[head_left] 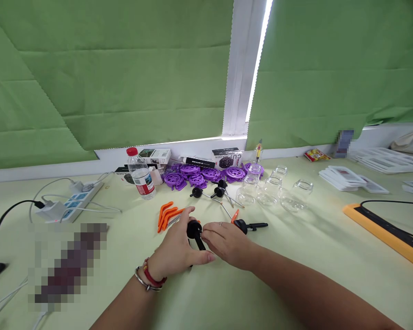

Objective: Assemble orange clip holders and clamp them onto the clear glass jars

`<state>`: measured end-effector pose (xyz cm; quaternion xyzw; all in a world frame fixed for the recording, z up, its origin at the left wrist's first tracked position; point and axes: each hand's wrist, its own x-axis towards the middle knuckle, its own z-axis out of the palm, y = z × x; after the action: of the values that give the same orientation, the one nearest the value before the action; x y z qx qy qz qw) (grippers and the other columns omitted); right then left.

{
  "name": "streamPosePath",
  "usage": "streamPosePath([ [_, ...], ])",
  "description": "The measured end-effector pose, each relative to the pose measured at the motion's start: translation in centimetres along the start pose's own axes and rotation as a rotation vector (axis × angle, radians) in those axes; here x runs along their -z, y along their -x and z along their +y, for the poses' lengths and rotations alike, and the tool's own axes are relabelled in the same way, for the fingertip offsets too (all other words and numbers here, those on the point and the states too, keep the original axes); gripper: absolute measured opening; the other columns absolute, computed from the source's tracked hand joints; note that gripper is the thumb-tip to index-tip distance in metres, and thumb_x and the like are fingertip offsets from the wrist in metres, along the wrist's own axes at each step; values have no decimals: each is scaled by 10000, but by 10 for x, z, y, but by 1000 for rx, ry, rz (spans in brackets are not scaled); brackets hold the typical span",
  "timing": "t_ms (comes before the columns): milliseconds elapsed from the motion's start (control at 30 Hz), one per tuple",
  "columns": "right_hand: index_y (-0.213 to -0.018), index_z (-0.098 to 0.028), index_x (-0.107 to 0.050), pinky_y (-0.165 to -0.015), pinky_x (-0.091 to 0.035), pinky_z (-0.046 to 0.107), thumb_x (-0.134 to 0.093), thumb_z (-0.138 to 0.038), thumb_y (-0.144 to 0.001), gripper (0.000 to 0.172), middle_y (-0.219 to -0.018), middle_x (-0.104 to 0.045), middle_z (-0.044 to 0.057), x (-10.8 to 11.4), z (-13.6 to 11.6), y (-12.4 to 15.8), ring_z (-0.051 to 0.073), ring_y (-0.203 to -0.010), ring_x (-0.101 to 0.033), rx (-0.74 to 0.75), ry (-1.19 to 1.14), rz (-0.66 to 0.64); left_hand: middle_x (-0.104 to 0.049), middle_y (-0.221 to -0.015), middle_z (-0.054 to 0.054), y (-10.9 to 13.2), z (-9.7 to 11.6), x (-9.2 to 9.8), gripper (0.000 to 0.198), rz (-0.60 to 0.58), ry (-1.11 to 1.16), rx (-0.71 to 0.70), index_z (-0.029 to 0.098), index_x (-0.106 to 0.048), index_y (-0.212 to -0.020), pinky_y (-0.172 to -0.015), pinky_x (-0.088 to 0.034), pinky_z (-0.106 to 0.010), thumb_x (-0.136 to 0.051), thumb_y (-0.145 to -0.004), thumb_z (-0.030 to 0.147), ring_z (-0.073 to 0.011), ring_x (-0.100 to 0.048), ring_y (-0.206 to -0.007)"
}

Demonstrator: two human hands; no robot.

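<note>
A black plastic part (pixel 194 230) with a round head and a straight stem is held between my hands, above the near middle of the table. My left hand (pixel 175 250) curls round it from the left, with the thumb stretched out below. At its right side, the bent fingers of my right hand (pixel 227 242) pinch its edge; the fingertips are partly hidden. Just beyond my right hand lies another black part (pixel 241 225) with a handle-like stem. Orange angled pieces (pixel 167 216) lie beyond my left hand. Farther back are several black knobs (pixel 217 192) with thin metal rods.
Purple plastic pieces (pixel 209 174) are heaped before small boxes (pixel 227 158). Several clear glass vessels (pixel 268 192) stand at the back right, a water bottle (pixel 142 178) at the back left. A power strip (pixel 77 204) with cables lies left; an orange-and-black bar (pixel 385 233) lies right.
</note>
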<state>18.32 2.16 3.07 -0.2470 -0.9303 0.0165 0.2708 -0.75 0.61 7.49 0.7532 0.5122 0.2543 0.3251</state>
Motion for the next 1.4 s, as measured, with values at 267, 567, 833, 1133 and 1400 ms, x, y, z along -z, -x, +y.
streamPosePath([
  [267,-1023,-130,-547,-670,-462,270,-377,-116,-923,198,-931,-627,102,-5,4,1,163,-903,-583,127,63,176,-567,-1166,-96,0,6,3,1081,-69,49,44,216,-201,-1410,-912,-436,-432,-782,-529,451,-276,-548,-1053],
  [567,-1009,-120,-549,-636,-423,269,-412,-107,-910,169,-955,-619,89,8,9,1,150,-787,-554,200,193,44,-537,-1167,-92,-1,3,-1,1114,-123,75,71,204,-160,-1403,-909,-419,-401,-792,-517,441,-251,-533,-1027],
  [833,-986,-113,-566,-644,-423,270,-377,-99,-914,203,-939,-613,103,13,7,-1,151,-787,-549,213,200,-69,-566,-1109,-81,-1,5,-1,1122,-171,92,71,196,-143,-1401,-863,-431,-388,-791,-522,452,-239,-555,-961],
  [1133,-1031,-136,-561,-679,-435,257,-373,-101,-921,221,-960,-626,87,9,12,2,139,-828,-569,208,85,-12,-549,-1094,-80,-2,3,1,1119,-181,78,50,198,-160,-1400,-869,-428,-392,-792,-520,479,-241,-543,-970],
  [1400,-1041,-157,-576,-654,-424,245,-408,-135,-928,204,-935,-638,63,2,13,1,122,-783,-563,183,70,49,-556,-1092,-79,-2,5,2,1093,-199,106,43,204,-164,-1394,-884,-426,-403,-789,-535,458,-245,-548,-978],
])
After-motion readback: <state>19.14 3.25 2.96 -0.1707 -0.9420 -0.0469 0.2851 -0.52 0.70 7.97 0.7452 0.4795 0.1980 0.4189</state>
